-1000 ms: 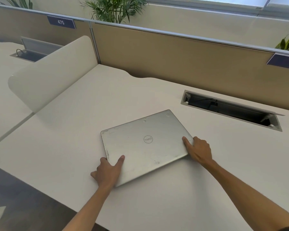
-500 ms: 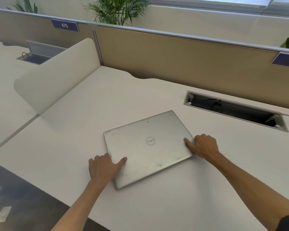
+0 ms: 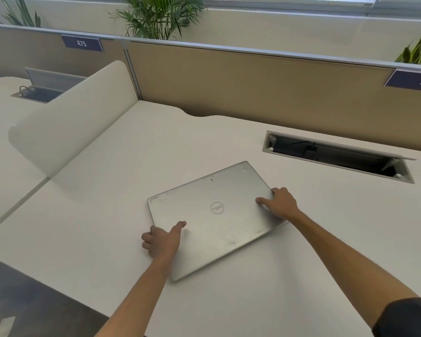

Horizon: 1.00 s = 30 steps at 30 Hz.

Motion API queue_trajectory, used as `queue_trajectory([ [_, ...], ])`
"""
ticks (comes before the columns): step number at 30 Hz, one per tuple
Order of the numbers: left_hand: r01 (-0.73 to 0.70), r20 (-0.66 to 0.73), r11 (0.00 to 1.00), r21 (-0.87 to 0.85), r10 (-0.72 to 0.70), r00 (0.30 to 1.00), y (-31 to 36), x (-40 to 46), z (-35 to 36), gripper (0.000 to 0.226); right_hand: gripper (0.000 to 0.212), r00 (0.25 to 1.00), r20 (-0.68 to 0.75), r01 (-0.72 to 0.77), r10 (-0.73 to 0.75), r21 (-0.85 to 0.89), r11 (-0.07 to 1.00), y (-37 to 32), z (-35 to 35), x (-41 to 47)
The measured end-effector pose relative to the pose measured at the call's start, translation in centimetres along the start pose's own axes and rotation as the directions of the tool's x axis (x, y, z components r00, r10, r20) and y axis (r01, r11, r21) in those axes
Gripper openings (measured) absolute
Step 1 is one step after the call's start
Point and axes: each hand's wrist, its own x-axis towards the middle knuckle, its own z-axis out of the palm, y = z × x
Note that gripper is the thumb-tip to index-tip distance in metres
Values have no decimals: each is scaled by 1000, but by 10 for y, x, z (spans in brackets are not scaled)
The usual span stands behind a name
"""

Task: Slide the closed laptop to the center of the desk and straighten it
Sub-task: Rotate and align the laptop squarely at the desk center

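A closed silver laptop [image 3: 214, 215] with a round logo lies flat on the white desk [image 3: 229, 132], skewed so its far edge rises to the right. My left hand [image 3: 162, 240] grips its left edge, thumb pressed on the lid. My right hand [image 3: 281, 203] holds the right corner, thumb on top and fingers wrapped over the edge.
An open cable tray [image 3: 338, 156] is cut into the desk at the back right. A beige partition [image 3: 253, 79] runs along the back. A curved white divider [image 3: 68, 120] stands on the left. The desk's front edge drops to dark floor [image 3: 34, 300] at lower left.
The laptop has shifted slightly right and away with both hands on it. My left hand slid farther along the left edge and my right hand moved up the right edge.
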Motion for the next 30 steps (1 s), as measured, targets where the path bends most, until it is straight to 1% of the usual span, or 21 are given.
queue_trajectory([
  [3,62,-13,998,-25,-62,998,9,-3,3,97,67,999,17,-40,39,69,997,-2,-1,-3],
  [5,71,-24,997,-30,-72,997,12,-5,3,100,68,998,19,-67,66,115,991,-4,0,-9],
  [10,55,-16,998,-21,-55,998,17,2,0,102,57,990,-71,-111,125,176,978,-5,7,-29],
  [16,-30,33,999,-33,31,999,36,19,-4,107,58,978,-90,-158,188,268,950,5,11,-55],
  [22,-154,145,987,-44,159,976,61,34,0,100,63,958,-101,-231,269,291,928,15,13,-70],
  [30,-216,206,975,-56,223,953,85,51,13,94,62,925,-120,-300,360,348,888,24,20,-87],
])
